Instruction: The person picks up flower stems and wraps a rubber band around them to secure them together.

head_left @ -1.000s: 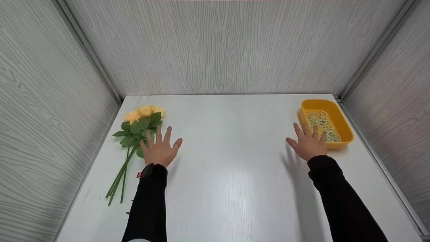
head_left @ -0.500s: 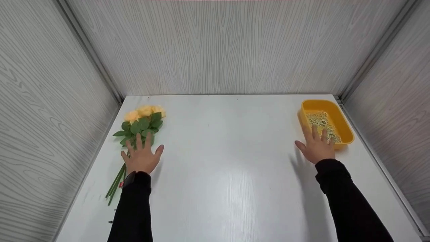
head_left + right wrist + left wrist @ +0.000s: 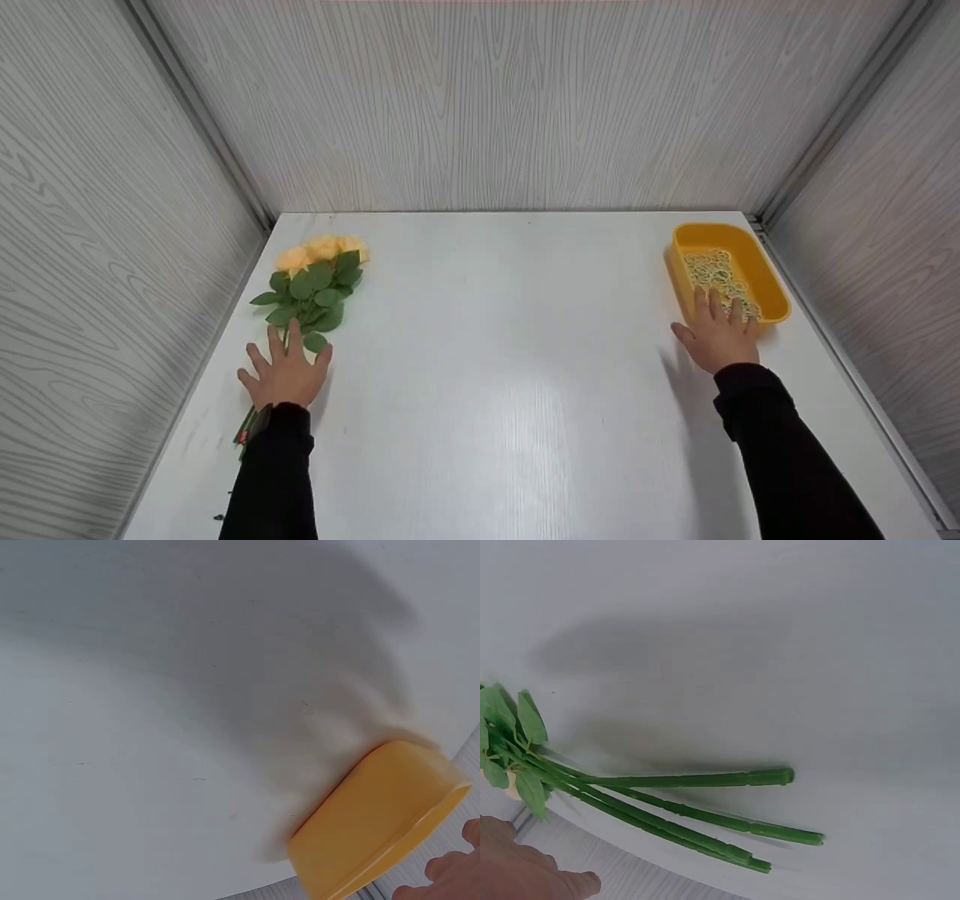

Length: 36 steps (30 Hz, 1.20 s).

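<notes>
Left hand slid onto stems; blooms point away.

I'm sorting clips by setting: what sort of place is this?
Probably a staged tabletop booth: a white table boxed in by grey wood-grain panels, holding only a bunch of roses and a yellow tray of rubber bands.

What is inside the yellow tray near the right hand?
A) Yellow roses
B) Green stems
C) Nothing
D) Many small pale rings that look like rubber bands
D: in the head view the yellow tray by the right hand holds a heap of small pale rings, while the roses and their green stems lie on the table by the left hand.
</notes>
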Each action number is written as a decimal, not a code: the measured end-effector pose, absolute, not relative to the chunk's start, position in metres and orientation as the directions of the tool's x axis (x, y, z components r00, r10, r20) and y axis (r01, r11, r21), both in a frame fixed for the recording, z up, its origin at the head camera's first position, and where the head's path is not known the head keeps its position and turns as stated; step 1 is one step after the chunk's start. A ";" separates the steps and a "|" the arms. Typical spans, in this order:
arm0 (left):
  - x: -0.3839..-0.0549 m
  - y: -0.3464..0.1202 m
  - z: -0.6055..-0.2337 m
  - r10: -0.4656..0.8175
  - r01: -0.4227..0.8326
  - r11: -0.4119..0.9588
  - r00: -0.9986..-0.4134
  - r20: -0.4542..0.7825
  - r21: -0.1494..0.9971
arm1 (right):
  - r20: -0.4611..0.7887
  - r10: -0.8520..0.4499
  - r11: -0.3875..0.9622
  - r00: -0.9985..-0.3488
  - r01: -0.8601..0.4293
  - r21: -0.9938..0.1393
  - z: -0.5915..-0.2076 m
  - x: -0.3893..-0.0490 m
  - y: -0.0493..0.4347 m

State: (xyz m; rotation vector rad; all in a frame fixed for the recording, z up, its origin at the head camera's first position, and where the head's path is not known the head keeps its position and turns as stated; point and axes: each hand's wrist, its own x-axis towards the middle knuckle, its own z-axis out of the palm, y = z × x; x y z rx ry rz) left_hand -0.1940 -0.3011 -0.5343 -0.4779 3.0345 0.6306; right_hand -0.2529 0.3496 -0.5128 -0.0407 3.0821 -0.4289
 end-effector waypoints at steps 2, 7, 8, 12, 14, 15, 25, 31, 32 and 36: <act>-0.193 -0.304 -0.538 -0.301 -0.306 0.863 -0.951 -0.078 0.401 | -0.023 -0.022 0.959 -0.999 -0.015 -0.282 -0.515 -0.252 0.351; -0.188 -0.307 -0.545 -0.316 -0.343 0.844 -0.939 -0.134 0.413 | -0.020 -0.016 0.958 -1.000 -0.009 -0.288 -0.520 -0.250 0.354; -0.186 -0.307 -0.546 -0.321 -0.352 0.839 -0.936 -0.146 0.415 | -0.026 -0.016 0.956 -1.000 -0.007 -0.294 -0.520 -0.250 0.354; -0.182 -0.305 -0.549 -0.327 -0.380 0.827 -0.925 -0.195 0.414 | -0.071 -0.007 0.945 -0.997 0.017 -0.327 -0.522 -0.248 0.356; -0.180 -0.305 -0.550 -0.328 -0.389 0.821 -0.920 -0.212 0.417 | -0.104 -0.002 0.940 -0.995 0.034 -0.339 -0.522 -0.247 0.356; -0.179 -0.304 -0.551 -0.329 -0.392 0.820 -0.919 -0.218 0.417 | -0.117 0.002 0.939 -0.993 0.042 -0.342 -0.522 -0.247 0.356; -0.172 -0.303 -0.559 -0.321 -0.352 0.860 -0.936 -0.144 0.368 | -0.055 -0.016 0.955 -0.998 0.001 -0.297 -0.529 -0.246 0.359; -0.172 -0.306 -0.568 -0.291 -0.274 0.922 -0.956 0.024 0.272 | 0.070 -0.040 0.973 -0.997 -0.054 -0.225 -0.532 -0.242 0.359; -0.172 -0.306 -0.570 -0.287 -0.267 0.927 -0.957 0.042 0.264 | 0.079 -0.045 0.974 -0.996 -0.061 -0.217 -0.532 -0.242 0.359; -0.175 -0.307 -0.575 -0.274 -0.242 0.933 -0.957 0.091 0.265 | 0.105 -0.071 0.975 -0.992 -0.091 -0.204 -0.532 -0.241 0.358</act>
